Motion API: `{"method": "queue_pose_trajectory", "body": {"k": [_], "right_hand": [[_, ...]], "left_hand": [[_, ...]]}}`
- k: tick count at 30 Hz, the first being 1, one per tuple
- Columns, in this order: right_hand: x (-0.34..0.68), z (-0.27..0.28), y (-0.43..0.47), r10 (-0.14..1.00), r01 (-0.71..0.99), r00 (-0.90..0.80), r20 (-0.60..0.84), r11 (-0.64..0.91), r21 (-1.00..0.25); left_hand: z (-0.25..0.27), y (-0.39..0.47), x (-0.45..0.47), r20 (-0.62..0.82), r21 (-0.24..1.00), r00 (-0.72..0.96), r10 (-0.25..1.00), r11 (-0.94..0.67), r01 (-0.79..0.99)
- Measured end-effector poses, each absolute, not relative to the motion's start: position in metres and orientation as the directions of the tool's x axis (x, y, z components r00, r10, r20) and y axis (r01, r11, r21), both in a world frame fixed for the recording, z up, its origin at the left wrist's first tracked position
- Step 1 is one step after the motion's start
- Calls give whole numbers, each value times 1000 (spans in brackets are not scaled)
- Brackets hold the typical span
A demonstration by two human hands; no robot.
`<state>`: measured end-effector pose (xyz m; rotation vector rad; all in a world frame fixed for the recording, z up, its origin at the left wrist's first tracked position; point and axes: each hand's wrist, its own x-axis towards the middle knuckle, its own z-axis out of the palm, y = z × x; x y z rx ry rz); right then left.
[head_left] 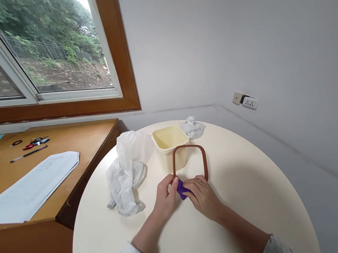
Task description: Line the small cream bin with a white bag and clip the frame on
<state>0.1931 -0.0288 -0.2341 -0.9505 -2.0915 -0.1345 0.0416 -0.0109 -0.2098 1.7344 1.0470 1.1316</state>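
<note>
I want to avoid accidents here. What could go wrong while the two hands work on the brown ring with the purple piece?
The brown ring stands up against the yellow tub; a push from the left hand or right hand may tip or shove the tub. The small purple piece may slip from the fingers. The white plastic bag lies close and could get caught.

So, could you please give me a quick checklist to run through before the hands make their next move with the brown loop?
1. Left hand on the brown loop: ok.
2. Right hand touches the purple piece: ok.
3. Purple piece's grip on the loop: cannot tell.
4. Cream tub upright, open: ok.
5. White plastic bag apart from hands: ok.
6. Round table bare near hands: ok.
</note>
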Motion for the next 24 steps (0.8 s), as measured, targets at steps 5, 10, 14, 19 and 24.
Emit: {"method": "queue_pose_trajectory", "body": {"k": [5,10,14,19,24], "right_hand": [[193,-228,-30,602,677,-397,693,702,-221],[193,-227,-31,622,678,-390,679,693,-245],[195,-228,-30,619,669,-401,675,701,-246],[196,-229,-28,603,691,-402,689,694,-203],[197,-230,-28,602,694,-429,673,697,-180]], "left_hand": [[-210,-11,42,297,919,170,940,-330,217],[-210,-11,42,311,938,63,948,-317,141],[-209,-12,43,299,952,6,954,-299,67],[-204,-17,45,292,956,-16,956,-292,-20],[-203,-16,44,312,948,-57,948,-314,-46]]}}
